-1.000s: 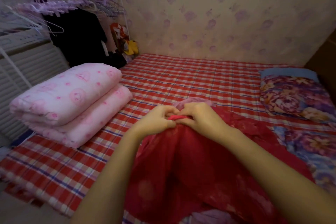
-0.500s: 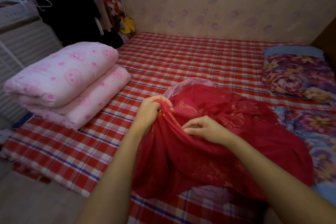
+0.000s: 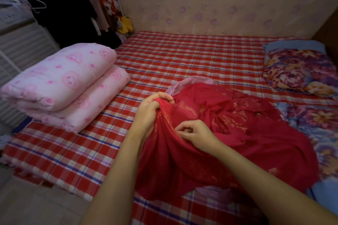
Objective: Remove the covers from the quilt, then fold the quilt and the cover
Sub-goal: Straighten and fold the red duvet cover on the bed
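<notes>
A red cover (image 3: 247, 139) with gold patterns lies rumpled on the bed in front of me, its pale pink lining showing at the far edge. My left hand (image 3: 151, 109) grips a bunched edge of the red cover and lifts it a little. My right hand (image 3: 193, 133) pinches the same edge lower down, fingers curled into the cloth. The pink quilt (image 3: 62, 84) with cartoon prints sits folded in a thick two-layer stack at the left side of the bed.
The bed (image 3: 182, 56) carries a red checked sheet. A floral pillow (image 3: 296, 71) and floral bedding (image 3: 320, 126) lie at the right. A clothes rack with hangers and dark clothes (image 3: 64, 9) stands at the far left by the wall.
My hands, together at one point of the cover's edge a second ago, have drawn apart. The right hand slid down along the edge; the left keeps its hold.
</notes>
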`<state>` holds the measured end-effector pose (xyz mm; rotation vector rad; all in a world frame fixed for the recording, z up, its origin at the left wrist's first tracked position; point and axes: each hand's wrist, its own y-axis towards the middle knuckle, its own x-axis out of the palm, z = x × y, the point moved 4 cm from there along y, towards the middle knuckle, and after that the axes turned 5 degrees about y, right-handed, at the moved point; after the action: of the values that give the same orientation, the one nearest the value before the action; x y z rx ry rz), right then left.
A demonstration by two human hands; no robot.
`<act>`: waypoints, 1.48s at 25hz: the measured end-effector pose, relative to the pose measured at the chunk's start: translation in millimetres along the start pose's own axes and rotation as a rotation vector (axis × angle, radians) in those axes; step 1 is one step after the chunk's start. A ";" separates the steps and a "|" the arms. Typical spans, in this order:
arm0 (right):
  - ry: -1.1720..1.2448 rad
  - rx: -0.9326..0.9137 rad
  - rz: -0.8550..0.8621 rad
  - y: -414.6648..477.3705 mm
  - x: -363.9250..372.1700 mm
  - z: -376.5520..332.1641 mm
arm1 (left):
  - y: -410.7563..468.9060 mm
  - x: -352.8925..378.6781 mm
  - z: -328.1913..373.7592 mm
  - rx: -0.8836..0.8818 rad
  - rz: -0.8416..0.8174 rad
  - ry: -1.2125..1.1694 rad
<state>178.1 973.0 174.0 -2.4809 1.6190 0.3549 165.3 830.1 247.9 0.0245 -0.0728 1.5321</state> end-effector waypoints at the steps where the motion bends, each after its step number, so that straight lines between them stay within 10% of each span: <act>1: -0.070 -0.050 0.076 4.8 -10.7 -4.4 | 1.3 -4.6 2.8 0.021 0.044 0.058; 4: -0.319 -0.217 0.316 19.2 -65.6 -44.3 | 7.2 -25.1 5.7 0.098 0.196 0.425; 9: -0.832 -0.513 0.047 13.1 -67.5 -136.6 | -1.5 5.0 12.1 0.083 -0.310 0.578; 12: -0.891 -0.600 -0.020 14.1 -53.7 -157.9 | -1.5 29.8 44.8 0.313 -0.150 0.520; 16: -0.698 -0.494 -0.005 24.4 -57.2 -129.3 | 7.8 28.8 39.0 0.441 0.139 1.058; 21: -0.787 -0.642 0.129 12.7 -38.7 -110.1 | 2.9 9.4 11.4 0.374 0.246 0.866; 27: -0.399 -0.384 0.045 8.4 -14.5 -75.4 | -2.4 -0.4 -22.2 -0.010 -0.107 0.899; 33: -0.603 0.075 -0.082 3.3 -16.1 21.0 | -23.0 -31.0 -86.5 -0.520 0.223 -0.009; 37: -0.672 -0.008 0.379 -25.7 -21.2 42.6 | -39.5 -44.9 -113.4 -0.515 0.469 -0.226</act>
<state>188.7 1013.0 139.1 -1.7360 1.7330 1.0986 206.7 790.8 133.2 -0.2452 -0.6911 1.9304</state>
